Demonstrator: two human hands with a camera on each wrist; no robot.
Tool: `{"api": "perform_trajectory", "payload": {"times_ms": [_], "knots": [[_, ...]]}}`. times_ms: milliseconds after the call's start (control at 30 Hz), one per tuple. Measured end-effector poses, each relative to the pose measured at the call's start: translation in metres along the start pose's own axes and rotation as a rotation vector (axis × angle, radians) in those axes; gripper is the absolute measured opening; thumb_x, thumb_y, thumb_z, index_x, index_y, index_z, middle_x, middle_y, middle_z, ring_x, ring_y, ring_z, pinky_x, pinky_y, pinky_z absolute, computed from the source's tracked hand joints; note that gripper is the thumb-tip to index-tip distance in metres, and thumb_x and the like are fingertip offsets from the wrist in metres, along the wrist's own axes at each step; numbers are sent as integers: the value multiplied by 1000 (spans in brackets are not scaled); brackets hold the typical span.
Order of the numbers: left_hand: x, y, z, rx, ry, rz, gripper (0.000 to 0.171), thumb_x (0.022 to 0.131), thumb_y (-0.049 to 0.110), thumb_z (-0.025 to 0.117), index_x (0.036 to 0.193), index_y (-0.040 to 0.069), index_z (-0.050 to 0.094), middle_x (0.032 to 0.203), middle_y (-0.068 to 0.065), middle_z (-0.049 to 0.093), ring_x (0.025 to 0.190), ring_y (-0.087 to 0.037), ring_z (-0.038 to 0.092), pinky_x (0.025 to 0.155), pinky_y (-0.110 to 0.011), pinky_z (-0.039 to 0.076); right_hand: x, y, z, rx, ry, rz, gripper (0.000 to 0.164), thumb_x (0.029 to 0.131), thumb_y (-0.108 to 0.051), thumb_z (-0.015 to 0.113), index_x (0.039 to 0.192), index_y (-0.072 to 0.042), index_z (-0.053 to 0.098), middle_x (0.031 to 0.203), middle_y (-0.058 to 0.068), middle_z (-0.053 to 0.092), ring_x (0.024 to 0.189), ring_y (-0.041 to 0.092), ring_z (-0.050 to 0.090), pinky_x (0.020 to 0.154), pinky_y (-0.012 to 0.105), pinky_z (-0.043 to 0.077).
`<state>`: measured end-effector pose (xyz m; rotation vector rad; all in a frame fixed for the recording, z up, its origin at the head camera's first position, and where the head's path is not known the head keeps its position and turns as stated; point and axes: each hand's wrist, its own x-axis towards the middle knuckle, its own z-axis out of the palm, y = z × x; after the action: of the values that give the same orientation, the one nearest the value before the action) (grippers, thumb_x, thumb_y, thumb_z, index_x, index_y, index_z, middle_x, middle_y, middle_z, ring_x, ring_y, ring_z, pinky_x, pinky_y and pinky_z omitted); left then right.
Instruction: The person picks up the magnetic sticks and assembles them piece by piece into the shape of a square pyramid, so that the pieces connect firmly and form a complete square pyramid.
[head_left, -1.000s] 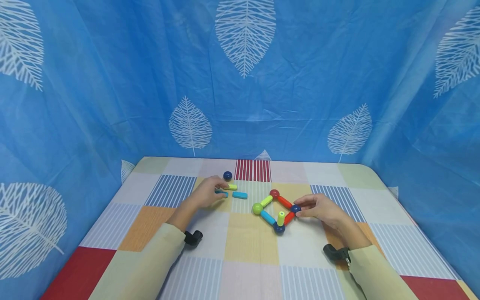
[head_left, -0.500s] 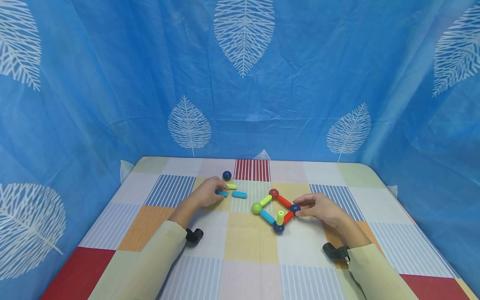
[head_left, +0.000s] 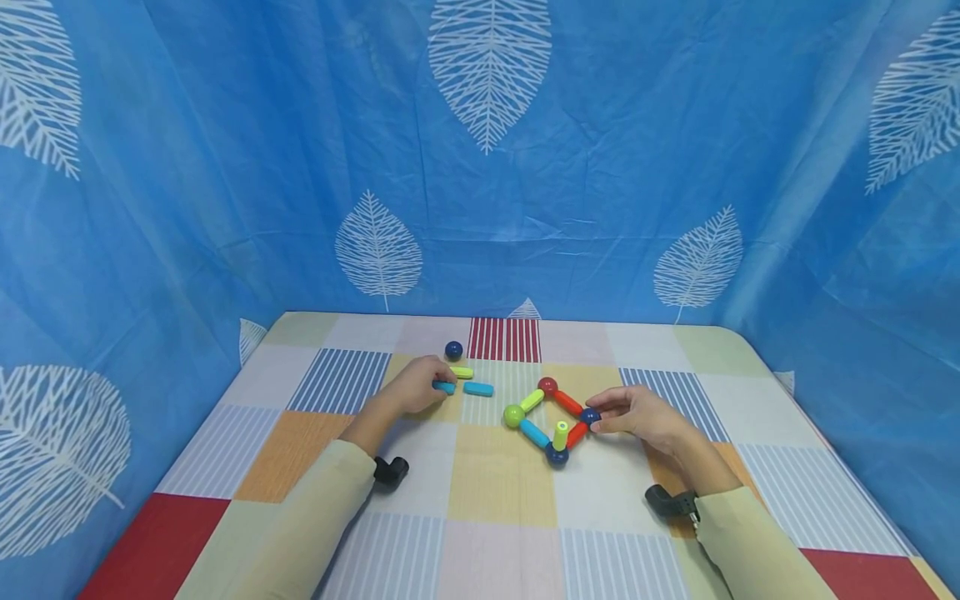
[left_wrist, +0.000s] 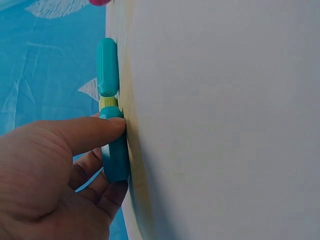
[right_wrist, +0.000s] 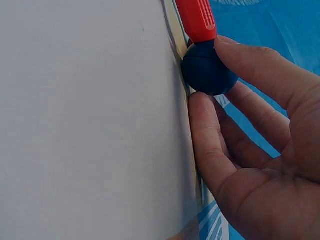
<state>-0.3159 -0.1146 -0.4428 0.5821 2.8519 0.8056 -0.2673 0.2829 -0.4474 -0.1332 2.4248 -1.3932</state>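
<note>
My left hand (head_left: 417, 387) pinches a blue toy stick (left_wrist: 116, 157) between thumb and fingers, low over the cloth. Just past it lies a second blue stick (head_left: 478, 389), with a yellow-green stick (head_left: 462, 372) behind them, partly hidden by the hand. On the right, my right hand (head_left: 639, 417) holds a dark blue ball (right_wrist: 207, 70) by thumb and fingertips. That ball is the right corner of a four-sided ball-and-stick shape, and a red stick (right_wrist: 197, 20) joins it. Other corners are a red ball (head_left: 548, 386), a green ball (head_left: 513, 416) and another dark blue ball (head_left: 557, 455).
A yellow-green stick (head_left: 561, 435) stands upright on the near dark blue ball. One loose dark blue ball (head_left: 453, 351) lies behind the left hand. A patchwork cloth (head_left: 502, 483) covers the table, and blue leaf-print curtains (head_left: 570, 192) enclose its back and sides.
The left hand has shifted very slightly to the right with the blue stick. The right hand and the ball-and-stick shape stay in place.
</note>
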Motion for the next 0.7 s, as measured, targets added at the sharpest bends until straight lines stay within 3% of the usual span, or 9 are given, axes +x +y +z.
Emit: {"api": "perform_trajectory", "payload": {"times_ms": [300,700], "knots": [[-3,2,0,-27,31,-14,17,93,9,74,110,10,76,105,-5,70,102,-21,65,98,-41,55,1,1,-1,-11,5,-9,48,79,-16,88,124,-6,73,121,12,68,99,25,60,80,25,57],[-14,8,-1,-236,66,84,23,91,7,76,113,7,73,105,-8,72,97,-20,66,90,-39,57,0,-1,-1,-12,4,4,47,80,-16,88,124,-7,73,119,11,69,99,23,60,79,25,57]]}}
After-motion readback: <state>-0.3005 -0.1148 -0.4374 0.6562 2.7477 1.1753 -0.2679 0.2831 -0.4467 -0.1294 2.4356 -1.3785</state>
